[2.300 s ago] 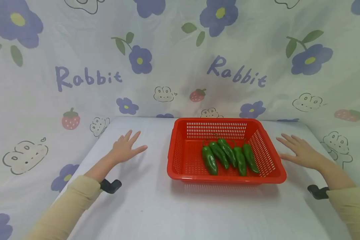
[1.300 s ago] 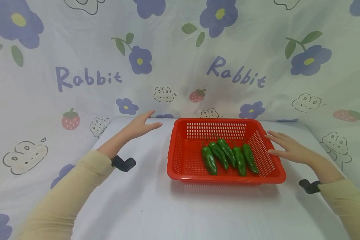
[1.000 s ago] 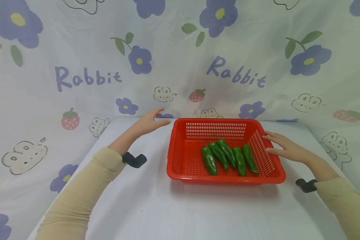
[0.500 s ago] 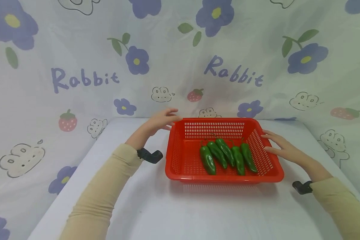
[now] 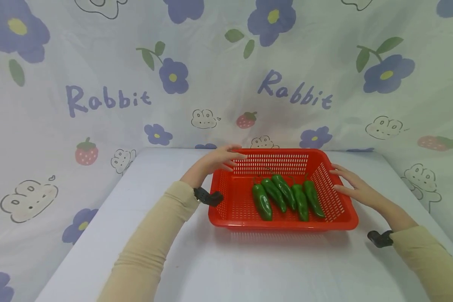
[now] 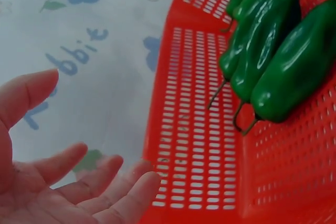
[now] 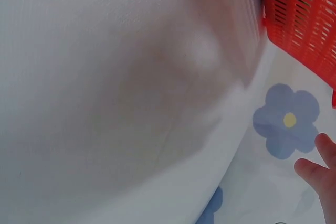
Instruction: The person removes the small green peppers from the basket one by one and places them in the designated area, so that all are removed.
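A red plastic basket [image 5: 241, 224] with slotted walls stands on the white table. Inside it lie several green chili peppers [image 5: 262, 202], side by side toward the right; in the left wrist view the peppers [image 6: 268, 45] show glossy with thin curved stems. My left hand [image 5: 219, 159] hovers over the basket's back left corner, fingers spread and holding nothing; the left wrist view shows the left hand [image 6: 89, 187] with its palm bare. My right hand [image 5: 356, 188] is at the basket's right rim, fingers extended, fingertips right at the edge. In the right wrist view only some fingers [image 7: 315, 171] show.
The table [image 5: 196, 268] carries a white cover. Behind it hangs a white cloth [image 5: 219, 84] printed with flowers, rabbits and strawberries. Dark wrist-worn devices [image 5: 208, 197] sit on both wrists, the left one overlapping the basket's left rim in the head view.
My left hand has moved right, from beside the basket to over its back left corner. The right hand has come left to the right rim. Basket and peppers stay put.
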`<state>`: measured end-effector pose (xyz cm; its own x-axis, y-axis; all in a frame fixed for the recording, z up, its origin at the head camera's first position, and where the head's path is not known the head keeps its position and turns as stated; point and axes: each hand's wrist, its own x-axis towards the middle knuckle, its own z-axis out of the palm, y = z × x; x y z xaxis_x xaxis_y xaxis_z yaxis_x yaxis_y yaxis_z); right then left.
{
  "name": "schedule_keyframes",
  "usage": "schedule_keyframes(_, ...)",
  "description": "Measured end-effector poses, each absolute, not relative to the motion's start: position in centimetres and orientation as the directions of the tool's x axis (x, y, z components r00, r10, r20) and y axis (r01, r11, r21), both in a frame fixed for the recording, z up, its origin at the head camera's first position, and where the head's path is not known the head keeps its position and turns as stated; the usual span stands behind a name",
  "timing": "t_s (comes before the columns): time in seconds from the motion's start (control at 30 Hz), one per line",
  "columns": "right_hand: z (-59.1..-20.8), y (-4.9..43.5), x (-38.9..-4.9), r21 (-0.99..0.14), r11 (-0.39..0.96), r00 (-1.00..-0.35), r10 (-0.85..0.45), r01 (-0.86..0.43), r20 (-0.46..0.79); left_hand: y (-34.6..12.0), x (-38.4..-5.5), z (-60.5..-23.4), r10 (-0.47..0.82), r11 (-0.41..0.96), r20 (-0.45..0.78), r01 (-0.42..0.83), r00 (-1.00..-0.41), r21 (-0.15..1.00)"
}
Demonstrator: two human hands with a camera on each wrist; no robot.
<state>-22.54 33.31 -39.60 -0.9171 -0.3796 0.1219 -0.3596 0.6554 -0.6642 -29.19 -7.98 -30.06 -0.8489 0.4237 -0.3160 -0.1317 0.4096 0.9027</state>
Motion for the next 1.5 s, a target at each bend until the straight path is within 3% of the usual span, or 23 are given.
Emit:
schedule_keyframes(0.57, -40.0, 33.4, -22.6, -0.685, 0.637, -0.918, -0.378, -0.354, 0.122, -4.4, -29.8, -34.0, 0.456, 0.359, -0.392, -0.238, -0.799, 0.902)
schedule_keyframes(1.13, -39.8, 33.3, -22.5, -0.691, 0.639, -0.923, -0.367, -0.338, 0.112, -2.9, -29.5, -36.4, 0.391, 0.632, -0.485, -0.155, -0.782, 0.76)
schedule_keyframes(1.5, -39.8, 33.4, -22.5, -0.692, 0.641, -0.925, -0.365, -0.334, 0.108, -2.5, -28.9, -37.2, 0.373, 0.655, -0.51, -0.17, -0.775, 0.737)
